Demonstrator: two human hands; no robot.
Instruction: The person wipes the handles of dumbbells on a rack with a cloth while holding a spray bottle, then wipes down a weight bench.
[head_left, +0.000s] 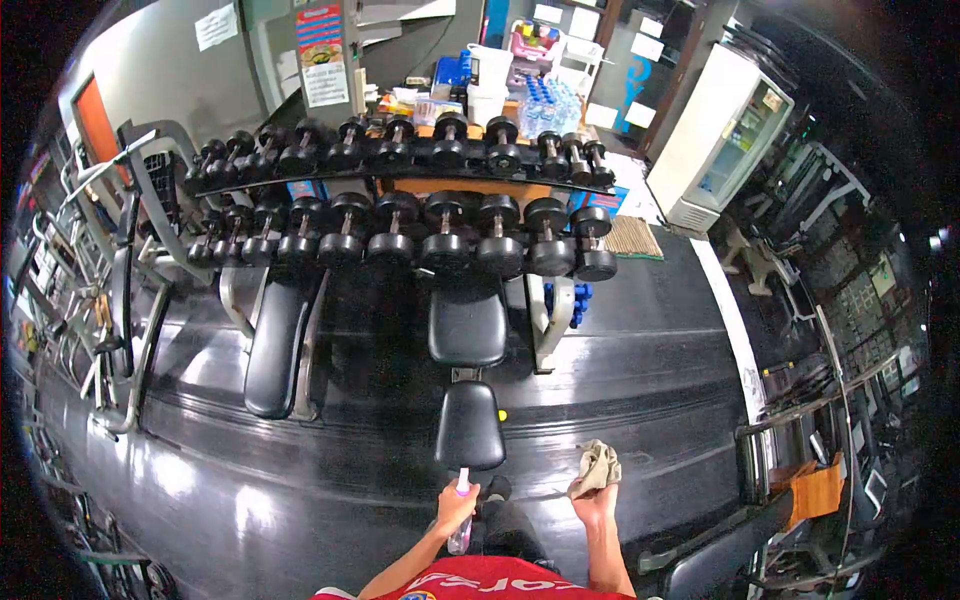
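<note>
Wrapped round the neck of a clear spray bottle (460, 537) with a white and pink top is my left hand (455, 506), low in the middle of the view. My right hand (597, 505), further right, holds a crumpled beige cloth (597, 468), which covers most of its fingers. Just beyond the bottle is the black padded seat (470, 427) of a bench, with its larger pad (467, 325) behind it. Neither hand touches the bench.
A two-tier rack of black dumbbells (445, 250) spans the view ahead. Another black bench (277, 345) stands at left. Gym machines line both sides. A glass-door fridge (725, 140) is at back right, and water bottles (548, 105) stand behind the rack.
</note>
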